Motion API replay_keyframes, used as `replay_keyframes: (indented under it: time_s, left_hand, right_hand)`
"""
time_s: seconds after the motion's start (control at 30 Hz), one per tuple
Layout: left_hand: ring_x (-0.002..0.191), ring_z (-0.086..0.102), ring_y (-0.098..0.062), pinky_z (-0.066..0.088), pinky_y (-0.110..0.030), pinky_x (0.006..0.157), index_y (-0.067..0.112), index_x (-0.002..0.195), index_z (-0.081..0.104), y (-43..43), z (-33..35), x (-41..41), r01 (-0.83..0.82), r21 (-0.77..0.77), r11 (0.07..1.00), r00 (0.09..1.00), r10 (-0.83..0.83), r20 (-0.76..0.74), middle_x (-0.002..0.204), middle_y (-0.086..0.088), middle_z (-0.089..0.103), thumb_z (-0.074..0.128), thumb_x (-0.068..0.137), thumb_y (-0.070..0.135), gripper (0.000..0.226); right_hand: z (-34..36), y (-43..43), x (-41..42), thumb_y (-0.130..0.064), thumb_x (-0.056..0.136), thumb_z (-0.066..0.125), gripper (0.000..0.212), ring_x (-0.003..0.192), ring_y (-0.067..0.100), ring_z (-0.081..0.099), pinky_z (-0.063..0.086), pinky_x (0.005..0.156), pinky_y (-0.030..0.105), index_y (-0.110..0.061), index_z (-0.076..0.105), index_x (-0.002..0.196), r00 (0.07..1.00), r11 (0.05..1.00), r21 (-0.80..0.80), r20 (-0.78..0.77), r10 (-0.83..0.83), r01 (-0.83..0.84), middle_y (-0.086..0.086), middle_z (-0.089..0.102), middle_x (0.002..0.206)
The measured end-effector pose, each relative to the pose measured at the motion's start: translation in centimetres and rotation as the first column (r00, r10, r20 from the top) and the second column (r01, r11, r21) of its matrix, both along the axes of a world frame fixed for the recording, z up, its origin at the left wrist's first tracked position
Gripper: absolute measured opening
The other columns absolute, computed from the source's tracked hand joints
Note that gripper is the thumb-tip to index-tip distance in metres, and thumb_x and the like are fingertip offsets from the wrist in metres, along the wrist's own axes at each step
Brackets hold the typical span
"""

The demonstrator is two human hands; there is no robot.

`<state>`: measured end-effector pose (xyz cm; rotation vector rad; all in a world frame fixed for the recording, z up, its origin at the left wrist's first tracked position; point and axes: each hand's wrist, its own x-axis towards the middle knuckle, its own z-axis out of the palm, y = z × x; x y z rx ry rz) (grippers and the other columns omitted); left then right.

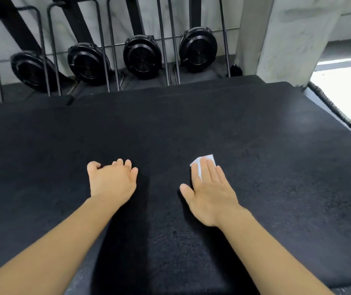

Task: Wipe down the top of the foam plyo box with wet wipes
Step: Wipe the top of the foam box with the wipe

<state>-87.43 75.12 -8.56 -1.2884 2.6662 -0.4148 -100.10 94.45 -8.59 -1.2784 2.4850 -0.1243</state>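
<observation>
The black foam plyo box (266, 145) fills most of the view, its flat top spread out below me. A white wet wipe (204, 161) lies on the top right of centre, and my right hand (209, 191) presses it flat with straight fingers; only the wipe's far edge shows beyond the fingertips. My left hand (111, 179) rests on the box top left of centre, fingers loosely bent and holding nothing.
Behind the box stand several upright rowing machines with black round flywheel housings (141, 55) against a pale wall. A concrete pillar (287, 39) rises at the back right. Bright floor (345, 92) shows beyond the box's right edge.
</observation>
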Motion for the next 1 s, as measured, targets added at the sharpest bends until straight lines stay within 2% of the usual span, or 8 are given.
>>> replay_keyframes:
  time_s: [0.1, 0.27, 0.37, 0.53, 0.67, 0.8, 0.93, 1.0]
  left_hand:
    - [0.114, 0.056, -0.013, 0.014, -0.041, 0.101, 0.029, 0.137, 0.047, 0.2, 0.3, 0.2, -0.017, 0.057, 0.998, 0.999, 0.019, -0.03, 0.136, 0.008, 0.052, 0.019, 0.101, 0.041, 0.047]
    - [0.121, 0.051, -0.013, 0.019, -0.039, 0.094, 0.034, 0.133, 0.049, 1.2, 2.1, 0.3, -0.031, 0.208, 0.978, 0.999, 0.033, -0.003, 0.138, 0.012, 0.05, 0.023, 0.097, 0.054, 0.049]
    - [0.134, 0.04, -0.013, 0.018, -0.041, 0.104, 0.039, 0.149, 0.028, 1.7, 2.3, 0.8, -0.022, 0.277, 0.961, 0.999, 0.011, 0.043, 0.153, 0.013, 0.032, 0.024, 0.096, 0.06, 0.057]
    - [0.145, 0.022, -0.012, 0.014, -0.043, 0.113, 0.038, 0.153, 0.016, 2.5, 2.5, 1.9, -0.013, 0.329, 0.944, 1.0, 0.01, 0.012, 0.161, 0.009, 0.016, 0.022, 0.098, 0.06, 0.06]
    - [0.147, 0.02, -0.013, 0.01, -0.044, 0.115, 0.035, 0.153, 0.015, 2.8, 2.6, 1.9, -0.004, 0.331, 0.943, 1.0, -0.002, 0.017, 0.161, 0.007, 0.015, 0.022, 0.098, 0.058, 0.06]
    - [0.147, 0.017, -0.013, 0.007, -0.046, 0.116, 0.034, 0.154, 0.013, 2.5, 2.5, 1.6, -0.011, 0.327, 0.945, 0.999, -0.006, 0.053, 0.161, 0.006, 0.014, 0.02, 0.098, 0.058, 0.061]
    - [0.144, 0.026, -0.013, 0.006, -0.045, 0.116, 0.036, 0.153, 0.015, 2.0, 2.4, 1.3, -0.019, 0.316, 0.948, 0.998, -0.004, 0.07, 0.161, 0.007, 0.014, 0.021, 0.097, 0.061, 0.062]
    - [0.143, 0.028, -0.014, 0.007, -0.046, 0.115, 0.036, 0.153, 0.016, 1.9, 2.4, 1.2, -0.024, 0.313, 0.95, 0.998, 0.003, 0.068, 0.161, 0.007, 0.015, 0.022, 0.096, 0.061, 0.062]
  right_hand:
    - [-0.6, 0.0, 5.0, -0.053, 0.103, 0.007, 0.072, 0.144, 0.021, -0.036, -0.02, 0.12, 0.039, -0.011, -0.021, 0.154, 0.998, 0.996, -0.046, -0.009, 0.07, -0.07, 0.009, -0.034, 0.159]
    - [-0.5, 0.7, 10.1, -0.052, 0.104, 0.01, 0.07, 0.143, 0.015, -0.037, -0.028, 0.113, 0.032, -0.015, -0.019, 0.155, 0.969, 0.966, -0.084, 0.024, 0.247, -0.245, 0.005, -0.033, 0.159]
    - [-0.4, 2.1, 8.6, -0.049, 0.105, 0.012, 0.064, 0.147, 0.011, -0.029, -0.022, 0.118, 0.033, -0.02, -0.01, 0.158, 0.959, 0.954, -0.102, -0.021, 0.282, -0.283, 0.001, -0.022, 0.164]
    - [0.0, 5.6, 3.1, -0.039, 0.103, 0.023, 0.044, 0.147, 0.01, 0.009, 0.0, 0.122, 0.036, -0.023, 0.026, 0.145, 0.99, 0.965, -0.234, -0.102, 0.099, -0.121, -0.01, 0.019, 0.152]
    - [0.3, 7.0, -1.1, -0.038, 0.104, 0.019, 0.045, 0.147, 0.008, 0.004, -0.003, 0.123, 0.038, -0.023, 0.022, 0.147, 0.996, 0.987, -0.155, -0.064, -0.062, 0.052, -0.012, 0.016, 0.153]
    - [0.1, 5.3, -0.2, -0.048, 0.103, 0.016, 0.061, 0.148, 0.02, 0.003, -0.001, 0.122, 0.037, -0.016, 0.013, 0.155, 0.986, 0.983, -0.081, -0.018, -0.167, 0.165, 0.003, 0.008, 0.16]
    - [-0.5, 3.4, 5.5, -0.054, 0.098, 0.023, 0.057, 0.123, 0.024, 0.024, 0.017, 0.114, 0.034, -0.017, 0.028, 0.141, 0.993, 0.965, -0.243, -0.038, -0.111, 0.099, 0.001, 0.025, 0.14]
    - [-0.7, 2.7, 8.9, -0.055, 0.098, 0.025, 0.057, 0.121, 0.023, 0.023, 0.017, 0.114, 0.034, -0.016, 0.029, 0.139, 0.999, 0.955, -0.297, -0.039, -0.034, 0.021, -0.001, 0.023, 0.14]
